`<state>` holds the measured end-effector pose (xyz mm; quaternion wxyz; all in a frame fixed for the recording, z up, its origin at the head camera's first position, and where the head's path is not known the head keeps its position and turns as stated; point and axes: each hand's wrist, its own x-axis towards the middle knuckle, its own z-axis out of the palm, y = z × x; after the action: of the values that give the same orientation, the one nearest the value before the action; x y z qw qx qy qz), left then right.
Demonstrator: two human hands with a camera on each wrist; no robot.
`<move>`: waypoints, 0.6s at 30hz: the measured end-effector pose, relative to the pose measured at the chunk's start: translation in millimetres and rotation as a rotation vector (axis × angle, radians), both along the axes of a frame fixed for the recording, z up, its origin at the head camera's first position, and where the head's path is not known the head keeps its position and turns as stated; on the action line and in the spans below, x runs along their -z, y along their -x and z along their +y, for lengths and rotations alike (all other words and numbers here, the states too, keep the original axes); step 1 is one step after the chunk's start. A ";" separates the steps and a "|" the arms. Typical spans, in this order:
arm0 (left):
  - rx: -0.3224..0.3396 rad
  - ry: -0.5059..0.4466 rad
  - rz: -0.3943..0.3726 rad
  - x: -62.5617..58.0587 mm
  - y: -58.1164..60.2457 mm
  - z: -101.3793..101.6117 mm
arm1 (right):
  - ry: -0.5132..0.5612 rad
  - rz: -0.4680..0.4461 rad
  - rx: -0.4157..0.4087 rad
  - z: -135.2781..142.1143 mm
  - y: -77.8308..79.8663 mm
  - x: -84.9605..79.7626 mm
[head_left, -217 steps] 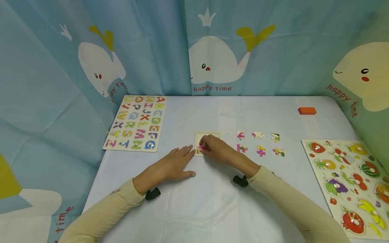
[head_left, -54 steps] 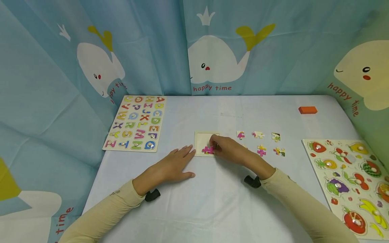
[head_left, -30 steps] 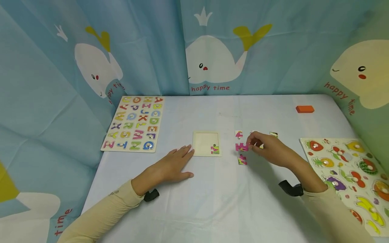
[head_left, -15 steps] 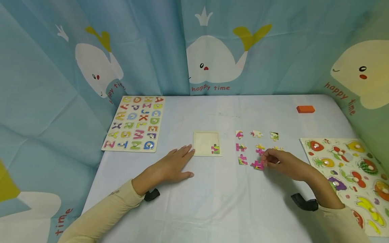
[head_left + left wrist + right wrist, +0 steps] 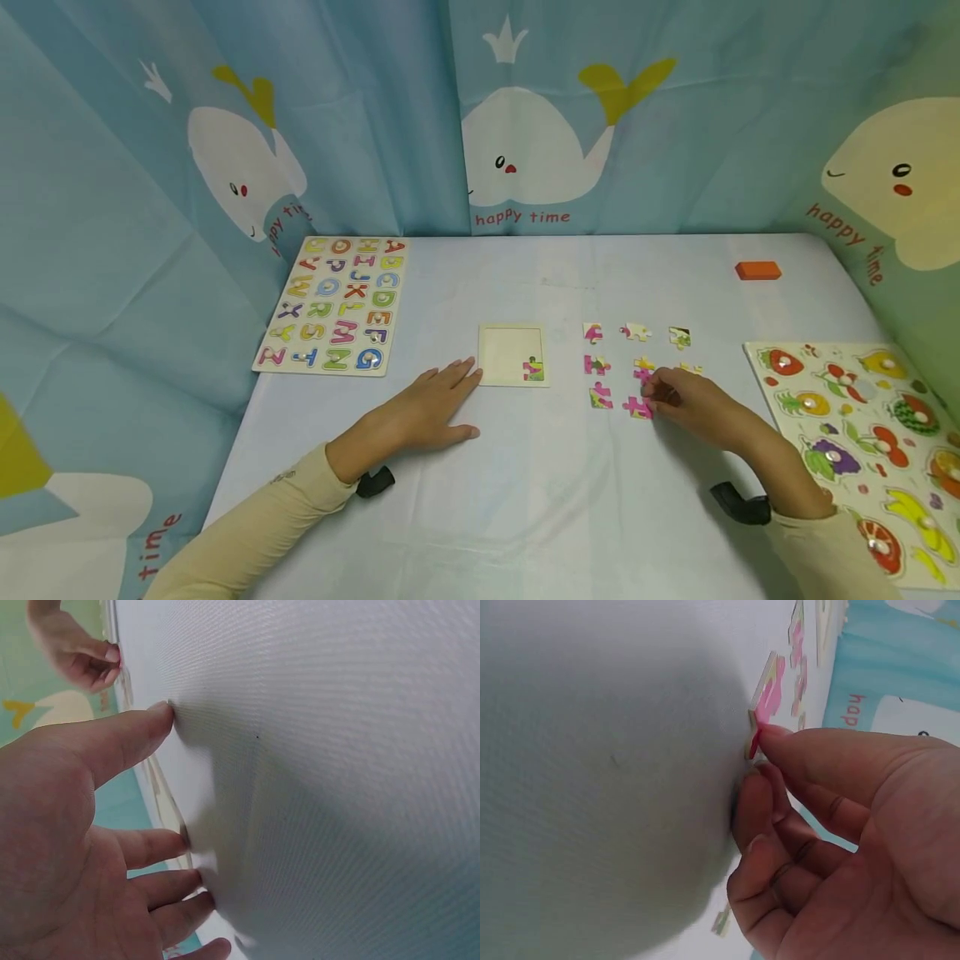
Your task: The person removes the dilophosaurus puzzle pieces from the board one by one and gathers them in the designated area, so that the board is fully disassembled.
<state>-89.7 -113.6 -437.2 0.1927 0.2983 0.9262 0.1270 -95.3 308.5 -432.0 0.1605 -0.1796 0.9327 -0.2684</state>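
My right hand (image 5: 693,404) pinches the edge of a pink jigsaw piece (image 5: 637,407) between thumb and fingertips, low over the table. In the right wrist view the same pink jigsaw piece (image 5: 767,694) is tilted, one end at the thumb tip. My left hand (image 5: 431,408) lies palm down with spread fingers, fingertips right at the left side of a small square puzzle tray (image 5: 498,330). One pink and green piece (image 5: 533,369) sits in the tray's lower right corner. Several loose pieces lie in rows right of the tray, including a pink-green piece (image 5: 600,396); my right hand partly covers some.
An alphabet board (image 5: 330,308) lies at the back left. A fruit board (image 5: 810,367) lies at the right, beside my right forearm. An orange block (image 5: 758,271) stands at the back right. Whale-print curtains (image 5: 360,150) border the table.
My right hand has gone from the tray to the right, carrying a pink piece to the front row. A pink-green piece also lies there now. The left hand stays put.
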 end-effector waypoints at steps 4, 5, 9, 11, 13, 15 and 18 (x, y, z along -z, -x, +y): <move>-0.003 0.013 0.000 0.9 -0.2 0.5 | -0.016 0.021 0.006 -4.6 0.3 -1.3; -0.003 0.018 0.000 1.0 -0.2 0.6 | -0.019 0.023 0.012 -6.6 1.0 -2.1; -0.009 0.014 -0.004 0.9 -0.6 0.8 | -0.030 0.033 0.020 -18.0 6.0 -7.2; -0.012 0.013 -0.005 0.8 -0.7 0.9 | -0.031 0.034 0.024 -27.0 9.5 -11.0; -0.013 0.014 -0.006 0.7 -0.8 0.9 | -0.024 0.045 0.013 -37.2 13.3 -14.8; -0.013 0.015 -0.005 0.7 -0.7 1.1 | -0.006 0.045 0.000 -49.2 17.6 -17.8; -0.012 0.012 -0.006 0.8 -0.9 1.0 | 0.022 0.055 -0.038 -66.4 24.0 -18.6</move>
<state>-88.8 -112.7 -438.0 0.1963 0.2912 0.9281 0.1236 -119.3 242.0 -413.4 0.1381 -0.2063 0.9301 -0.2706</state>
